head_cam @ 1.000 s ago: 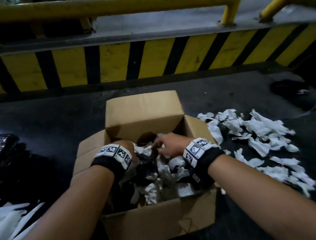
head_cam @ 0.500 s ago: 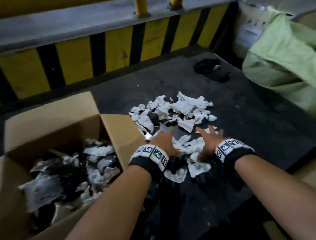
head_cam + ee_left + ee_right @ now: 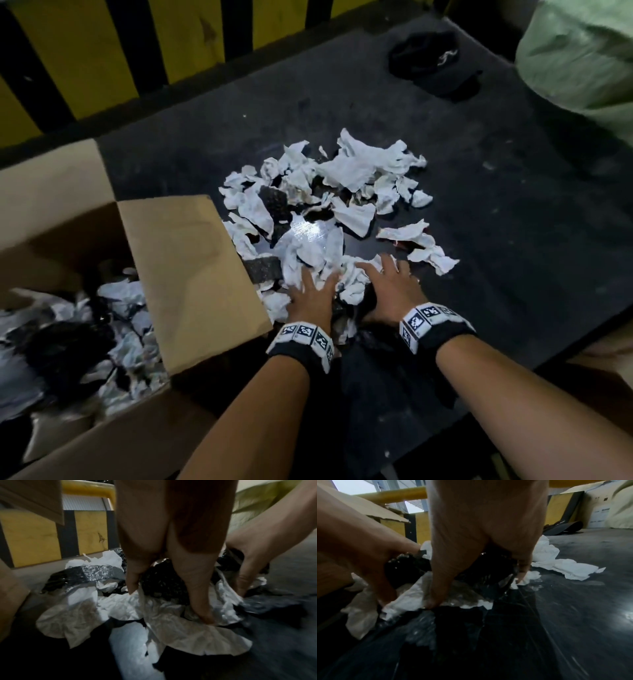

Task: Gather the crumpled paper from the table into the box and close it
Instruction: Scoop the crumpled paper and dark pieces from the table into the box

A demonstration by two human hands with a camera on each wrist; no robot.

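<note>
A pile of white crumpled paper (image 3: 342, 178) mixed with black scraps lies on the dark table (image 3: 496, 222). To its left stands the open cardboard box (image 3: 191, 267), flaps up, with crumpled paper (image 3: 120, 298) inside. Both hands rest on the pile's near edge, side by side. My left hand (image 3: 313, 291) has spread fingers pressing down on white paper (image 3: 154, 608). My right hand (image 3: 390, 284) lies the same way, its fingertips (image 3: 429, 601) touching paper and black scraps. Neither hand encloses anything.
A black cap-like cloth (image 3: 431, 65) lies at the far side of the table. A pale green sack (image 3: 582, 58) fills the far right corner. A yellow and black striped barrier (image 3: 102, 58) runs behind. The table edge (image 3: 565, 353) is near right.
Both hands have left the box and moved right onto the paper pile. Over the last half second they have reached a little further into it, fingers spread.
</note>
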